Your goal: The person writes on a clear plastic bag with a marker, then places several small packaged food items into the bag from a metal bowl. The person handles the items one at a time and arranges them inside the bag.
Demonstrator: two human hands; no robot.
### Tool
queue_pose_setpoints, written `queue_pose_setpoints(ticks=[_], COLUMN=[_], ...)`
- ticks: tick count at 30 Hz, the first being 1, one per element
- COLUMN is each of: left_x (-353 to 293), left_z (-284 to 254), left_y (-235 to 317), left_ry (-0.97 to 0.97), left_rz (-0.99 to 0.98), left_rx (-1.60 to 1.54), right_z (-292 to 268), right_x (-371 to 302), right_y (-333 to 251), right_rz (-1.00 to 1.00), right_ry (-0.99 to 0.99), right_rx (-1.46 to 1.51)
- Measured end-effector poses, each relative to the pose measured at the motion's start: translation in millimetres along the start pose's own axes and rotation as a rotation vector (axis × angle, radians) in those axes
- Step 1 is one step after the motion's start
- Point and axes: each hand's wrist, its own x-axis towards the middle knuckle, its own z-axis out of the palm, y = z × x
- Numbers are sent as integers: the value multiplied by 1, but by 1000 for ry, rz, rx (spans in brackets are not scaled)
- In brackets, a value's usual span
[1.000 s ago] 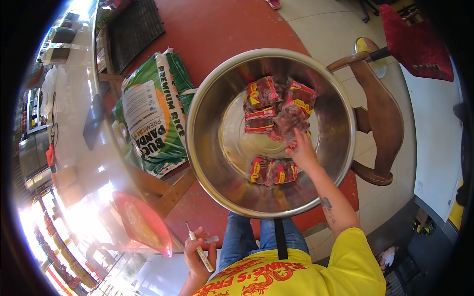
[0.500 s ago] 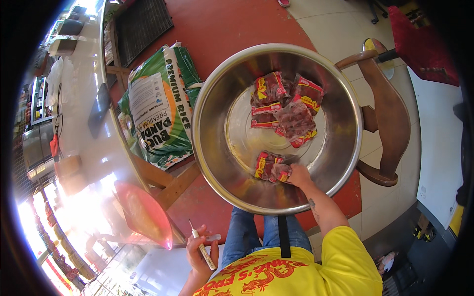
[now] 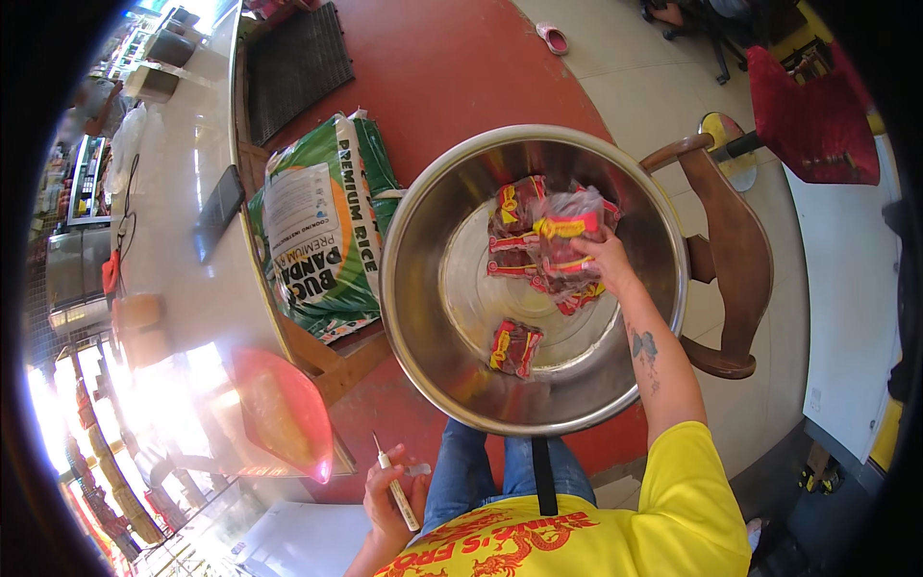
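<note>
My right hand grips a clear plastic packet with a red and yellow label and dark red contents, over a pile of similar packets in a large round metal basin. A single packet lies apart on the near side of the basin floor. Low at the left, outside the basin, my left hand is closed around a slim white pen-shaped tool with a thin metal tip pointing up. A small translucent piece, possibly its cap, shows at the fingers.
A green and white rice sack stands left of the basin. Beyond it runs a white counter with a dark phone and a pink bowl. A wooden chair is close on the right. A pink shoe appears far ahead.
My right hand has lifted one of the two near packets and carried it forward over the pile. My left hand still holds the pen-shaped tool. The view has shifted slightly.
</note>
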Motion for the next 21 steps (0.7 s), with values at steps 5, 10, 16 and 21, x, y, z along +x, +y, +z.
queue_pose_setpoints(ticks=[5,10,16,21], left_x=[2,0,-8,-17], left_z=[0,1,0,-12], left_y=[9,7,2,1], left_ry=[12,-6,-16,-60], left_rz=[-3,-30,-113,-118], left_rx=[-7,-5,15,108], right_z=[2,4,40,78], right_x=[11,-23,-76,-87], right_y=[33,111,238,299], right_rz=[-200,86,101,320], right_ry=[407,172,119,426], right_rx=[-323,-812,-251,-594])
